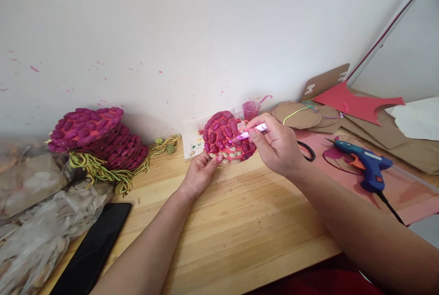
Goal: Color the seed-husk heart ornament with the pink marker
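Note:
A round disc (219,135) covered in peanut shells is held up over the wooden table (233,222). Most of its shells are magenta; several along the lower edge are pale and unpainted. My left hand (200,171) pinches the disc at its lower left edge, thumb in front. In my right hand (276,144) is a white brush (254,131), its pink-stained tip touching or just over the shells near the disc's middle. Behind the disc, a pink-stained cup (250,110) stands near the wall, and a white sheet (190,137) is partly hidden.
At left are stacked magenta discs (89,126) with yellow-green yarn (103,171), plastic bags (44,231) and a black phone (94,244). At right lie cardboard circles (297,114), red paper (360,98), a blue glue gun (368,162) and a black tape ring (310,151).

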The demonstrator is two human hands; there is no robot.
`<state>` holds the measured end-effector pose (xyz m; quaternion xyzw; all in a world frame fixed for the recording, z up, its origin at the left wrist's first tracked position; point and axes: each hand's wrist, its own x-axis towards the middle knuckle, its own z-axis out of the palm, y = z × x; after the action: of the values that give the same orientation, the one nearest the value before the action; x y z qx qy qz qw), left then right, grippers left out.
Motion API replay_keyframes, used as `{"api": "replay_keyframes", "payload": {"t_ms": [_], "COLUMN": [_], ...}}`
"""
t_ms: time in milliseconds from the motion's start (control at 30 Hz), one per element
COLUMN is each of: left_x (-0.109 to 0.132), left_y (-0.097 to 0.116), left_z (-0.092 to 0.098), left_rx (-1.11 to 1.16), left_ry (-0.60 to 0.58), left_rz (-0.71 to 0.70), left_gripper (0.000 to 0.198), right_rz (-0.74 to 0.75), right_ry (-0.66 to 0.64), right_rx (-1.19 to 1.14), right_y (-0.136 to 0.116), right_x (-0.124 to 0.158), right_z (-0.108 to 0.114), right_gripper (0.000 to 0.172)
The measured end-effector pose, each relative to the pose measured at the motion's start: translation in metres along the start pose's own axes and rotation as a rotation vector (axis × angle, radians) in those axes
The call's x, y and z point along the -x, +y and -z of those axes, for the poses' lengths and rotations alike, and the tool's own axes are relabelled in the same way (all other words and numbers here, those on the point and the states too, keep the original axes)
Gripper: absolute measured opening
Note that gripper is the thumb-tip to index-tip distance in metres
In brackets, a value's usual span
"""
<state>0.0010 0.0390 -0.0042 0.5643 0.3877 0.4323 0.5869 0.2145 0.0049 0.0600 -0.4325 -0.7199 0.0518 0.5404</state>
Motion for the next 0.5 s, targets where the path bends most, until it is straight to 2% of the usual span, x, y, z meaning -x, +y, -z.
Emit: {"api": "replay_keyframes", "payload": {"t_ms": [167, 500], "left_x": [0.0001, -0.0014], "left_y": [0.0, -0.0041], "left_z": [0.0004, 0.0009], "left_rx": [0.015, -0.005], "left_ry": [-0.017, 0.024], "left_rz": [-0.009, -0.042], "left_gripper": [0.046, 0.047], "right_rz": [0.004, 0.029], "right_ry": [-0.002, 0.005], "right_rx": [0.003, 0.055], "right_y": [0.0002, -0.0017], "right_x": [0.0004, 0.0018], "right_z": [-0.0007, -0.0001], "right_gripper": [0.014, 0.012]}}
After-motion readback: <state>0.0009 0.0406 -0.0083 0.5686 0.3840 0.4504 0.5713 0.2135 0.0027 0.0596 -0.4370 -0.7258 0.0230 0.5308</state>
